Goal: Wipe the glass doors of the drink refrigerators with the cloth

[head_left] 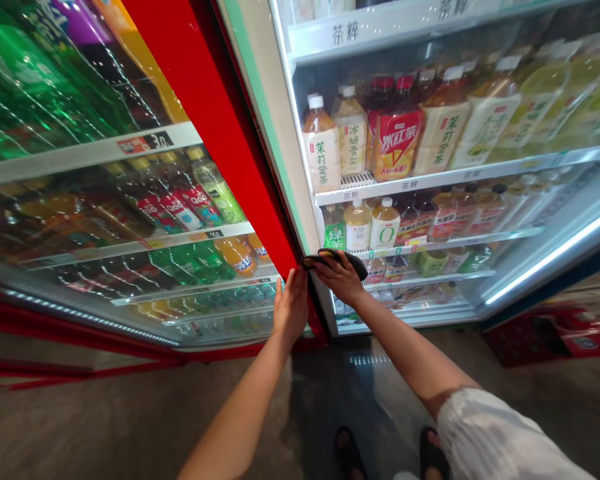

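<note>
Bottles (399, 143) line shelves in the white fridge (267, 80); more fill the red fridge (190, 73) alongside. Right hand (337, 277) covers part of a dark pad (357, 267) at the seam; cannot tell whether its grip pinches. Left hand (293, 307), flat, fingers together, touches red frame. Right arm (410, 347) blocks low shelves

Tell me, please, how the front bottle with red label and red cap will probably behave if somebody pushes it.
The bottle is tall and upright, so a push near its red cap could tip it. The cream-labelled bottle close beside it might stop a fall that way. Its shiny surface may feel slippery.
</note>
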`<state>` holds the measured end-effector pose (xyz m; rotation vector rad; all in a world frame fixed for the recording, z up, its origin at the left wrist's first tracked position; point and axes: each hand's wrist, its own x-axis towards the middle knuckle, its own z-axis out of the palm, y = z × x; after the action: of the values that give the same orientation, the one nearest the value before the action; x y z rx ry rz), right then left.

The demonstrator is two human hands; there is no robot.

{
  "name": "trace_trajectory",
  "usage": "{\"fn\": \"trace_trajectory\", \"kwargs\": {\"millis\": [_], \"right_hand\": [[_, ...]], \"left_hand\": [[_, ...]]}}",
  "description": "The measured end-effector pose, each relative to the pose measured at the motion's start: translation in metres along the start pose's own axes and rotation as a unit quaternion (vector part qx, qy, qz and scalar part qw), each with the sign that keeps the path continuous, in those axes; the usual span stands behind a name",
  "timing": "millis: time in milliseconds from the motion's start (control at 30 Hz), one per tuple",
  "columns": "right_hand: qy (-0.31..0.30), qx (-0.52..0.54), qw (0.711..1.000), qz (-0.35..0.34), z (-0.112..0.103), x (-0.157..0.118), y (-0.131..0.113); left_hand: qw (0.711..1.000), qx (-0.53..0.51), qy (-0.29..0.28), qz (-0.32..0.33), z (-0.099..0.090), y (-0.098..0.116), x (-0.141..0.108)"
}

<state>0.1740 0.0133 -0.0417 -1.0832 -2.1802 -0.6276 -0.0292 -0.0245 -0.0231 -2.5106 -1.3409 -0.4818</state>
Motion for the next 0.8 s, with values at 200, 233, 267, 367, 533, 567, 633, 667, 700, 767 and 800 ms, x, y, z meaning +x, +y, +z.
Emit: {"fn": "trace_trajectory", "kwargs": {"millis": [200, 233, 267, 367, 533, 567, 633, 667, 700, 767, 800], "right_hand": [[0.024, -0.017, 1.000, 0.003, -0.018, -0.005, 0.022], [0.043, -0.026, 0.998, 0.042, -0.022, -0.006, 0.026], [0.060, -0.037, 0.994, 0.083, -0.024, -0.008, 0.030], [0.087, -0.065, 0.987, 0.118, -0.018, -0.028, 0.030], [0.027, -0.037, 0.998, 0.038, -0.006, -0.058, 0.033], [0.022, -0.031, 0.997, 0.069, -0.007, -0.059, 0.039], [0.040, -0.026, 0.983, 0.174, -0.013, -0.061, 0.054], [0.061, -0.025, 0.970, 0.234, -0.014, -0.064, 0.061], [0.088, -0.026, 0.952, 0.291, -0.013, -0.069, 0.065], [0.157, -0.028, 0.910, 0.382, -0.005, -0.083, 0.066], [0.184, -0.029, 0.892, 0.413, 0.002, -0.090, 0.062]], "left_hand": [[0.997, 0.065, -0.040, 0.010, -0.015, 0.006, 0.008], [0.997, 0.066, -0.042, 0.006, -0.017, 0.008, 0.011], [0.997, 0.066, -0.042, 0.004, -0.017, 0.010, 0.013], [0.997, 0.065, -0.040, 0.010, -0.015, 0.015, 0.020], [0.996, 0.061, -0.030, 0.064, 0.001, 0.024, 0.029], [0.995, 0.059, -0.025, 0.074, 0.005, 0.026, 0.033], [0.994, 0.056, -0.013, 0.091, 0.011, 0.032, 0.041], [0.993, 0.057, -0.007, 0.100, 0.013, 0.037, 0.046], [0.992, 0.057, -0.001, 0.110, 0.015, 0.041, 0.050], [0.990, 0.056, 0.006, 0.127, 0.019, 0.051, 0.057], [0.990, 0.055, 0.007, 0.132, 0.021, 0.056, 0.060]]}}
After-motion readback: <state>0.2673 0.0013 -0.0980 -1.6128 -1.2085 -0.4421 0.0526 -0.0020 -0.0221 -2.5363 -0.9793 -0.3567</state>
